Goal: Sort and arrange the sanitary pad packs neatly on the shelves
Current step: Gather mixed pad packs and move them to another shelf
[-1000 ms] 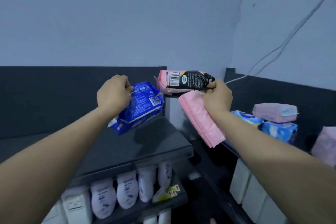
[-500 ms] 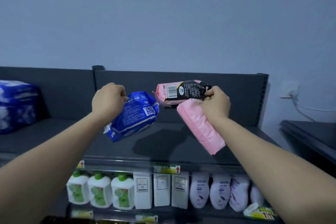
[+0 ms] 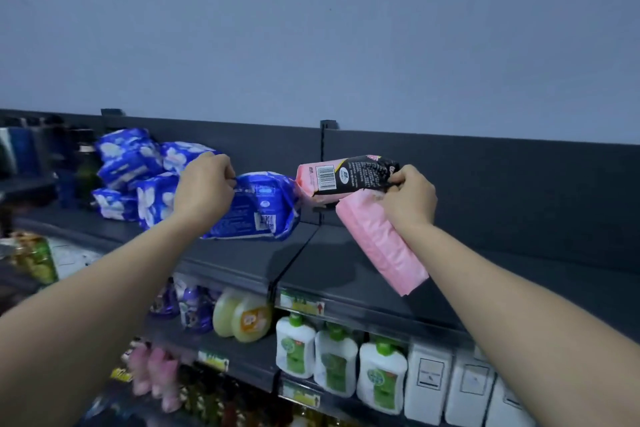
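Holding three packs above the dark metal top shelf (image 3: 485, 274), you were in the sorting step, none of the three yet set down. Your left hand (image 3: 204, 189), centre-left of the frame, had its fingers curled tight on the top edge of a blue plastic-wrapped pad pack (image 3: 256, 215), which hung just right of the heap of matching blue packs (image 3: 138, 177) lying on the shelf. Your right hand (image 3: 410, 199) pinched two at once: a pink-and-black pack with a barcode (image 3: 343, 175) held level, and a plain pink soft pack (image 3: 377, 250) drooping below it. The next move, I judged, called for laying the blue pack with its kind, then freeing that hand to part the two pink ones.
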`<state>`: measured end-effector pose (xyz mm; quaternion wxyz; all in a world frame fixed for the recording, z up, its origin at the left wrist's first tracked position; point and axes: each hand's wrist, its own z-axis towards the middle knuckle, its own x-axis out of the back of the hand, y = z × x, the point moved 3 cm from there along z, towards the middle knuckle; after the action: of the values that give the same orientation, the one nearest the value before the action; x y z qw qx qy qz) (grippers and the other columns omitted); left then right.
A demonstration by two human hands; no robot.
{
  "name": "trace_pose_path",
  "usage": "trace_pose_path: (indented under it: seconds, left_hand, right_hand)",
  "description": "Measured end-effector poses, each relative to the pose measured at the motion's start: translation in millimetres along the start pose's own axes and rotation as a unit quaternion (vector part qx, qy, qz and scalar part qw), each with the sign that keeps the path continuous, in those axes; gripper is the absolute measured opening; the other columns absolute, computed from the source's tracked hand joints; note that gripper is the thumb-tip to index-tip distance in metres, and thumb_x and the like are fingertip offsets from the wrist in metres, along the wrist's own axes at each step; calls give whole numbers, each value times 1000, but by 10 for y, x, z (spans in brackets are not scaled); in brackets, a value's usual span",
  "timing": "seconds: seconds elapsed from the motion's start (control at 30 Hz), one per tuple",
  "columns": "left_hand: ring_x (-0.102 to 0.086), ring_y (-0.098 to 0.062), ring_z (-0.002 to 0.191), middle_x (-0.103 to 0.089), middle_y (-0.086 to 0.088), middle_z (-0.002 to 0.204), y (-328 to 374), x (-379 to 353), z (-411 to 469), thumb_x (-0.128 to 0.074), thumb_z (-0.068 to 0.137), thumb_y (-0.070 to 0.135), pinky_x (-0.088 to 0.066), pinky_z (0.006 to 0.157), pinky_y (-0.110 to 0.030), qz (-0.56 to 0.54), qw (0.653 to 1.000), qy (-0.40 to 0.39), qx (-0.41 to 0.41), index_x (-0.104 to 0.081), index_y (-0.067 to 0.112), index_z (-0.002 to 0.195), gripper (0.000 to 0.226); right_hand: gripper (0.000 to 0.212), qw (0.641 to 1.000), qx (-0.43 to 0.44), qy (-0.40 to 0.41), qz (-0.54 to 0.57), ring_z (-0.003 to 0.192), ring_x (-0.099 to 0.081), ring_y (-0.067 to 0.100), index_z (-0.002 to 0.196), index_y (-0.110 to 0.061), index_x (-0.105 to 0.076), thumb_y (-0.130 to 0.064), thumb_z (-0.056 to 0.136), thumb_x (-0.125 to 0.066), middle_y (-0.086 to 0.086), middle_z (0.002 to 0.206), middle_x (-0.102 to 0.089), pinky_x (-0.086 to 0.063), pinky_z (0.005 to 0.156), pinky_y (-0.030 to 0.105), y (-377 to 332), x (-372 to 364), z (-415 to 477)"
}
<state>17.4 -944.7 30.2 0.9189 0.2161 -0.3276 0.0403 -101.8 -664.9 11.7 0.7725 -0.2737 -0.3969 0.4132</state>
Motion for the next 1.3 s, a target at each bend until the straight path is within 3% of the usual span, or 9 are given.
trace_pose_path:
  seconds: [0.17,0.37,0.5,0.67,0.87,1.13,1.3]
  left_hand:
    - [-42,-23,81,-48,-7,87,-597,123,145,-55,87,-4,-30,68,-34,4,998,58,20,-55,3,78,11]
    - [-46,-35,93,-53,-18,96,-1151,141,344,-52,89,-3,-31,74,-37,18,992,121,28,-51,2,82,9]
    - [-46,-34,95,-53,-16,95,-1488,117,609,-51,89,-4,-34,78,-39,16,988,149,27,-50,2,82,10]
    - [-45,-32,99,-52,-13,98,-1901,24,1051,-48,90,-5,-30,77,-32,9,981,184,58,-50,4,86,10]
    - [-45,-31,99,-52,-15,101,-2308,-125,1531,-47,91,-6,-32,79,-31,9,976,208,68,-52,4,90,11]
    - [-44,-31,94,-47,-10,94,-2814,-562,1776,-45,85,-11,-31,74,-31,1,981,183,59,-49,3,85,15]
    - [-40,-31,90,-51,-18,91,-3030,-847,1885,-51,81,-13,-39,74,-46,103,989,101,-31,-50,2,83,15]
  right_hand:
    - [24,1000,7,-22,0,85,-51,22,95,-12,-61,1,86,-43,3,99,-64,-37,71,25,-217,-583,9]
    - [24,999,8,-41,11,85,-51,22,94,-13,-60,2,87,-42,3,99,-63,-37,71,26,-385,-1272,100]
    - [24,998,16,-52,17,87,-52,23,93,-12,-60,3,87,-42,5,102,-65,-41,74,27,-467,-1773,231]
    - [23,997,40,-71,-3,92,-57,28,92,-14,-60,2,88,-43,6,101,-67,-47,77,32,-594,-2451,454]
    - [26,990,86,-102,-45,89,-56,31,95,-13,-58,4,87,-40,8,99,-65,-48,74,35,-701,-3203,588]
    - [29,982,91,-133,-101,90,-58,32,97,-12,-59,6,85,-40,9,99,-67,-43,71,33,-493,-3820,575]
    - [27,980,76,-157,-99,93,-60,33,95,-12,-61,6,83,-44,8,100,-69,-45,78,35,-349,-4081,480]
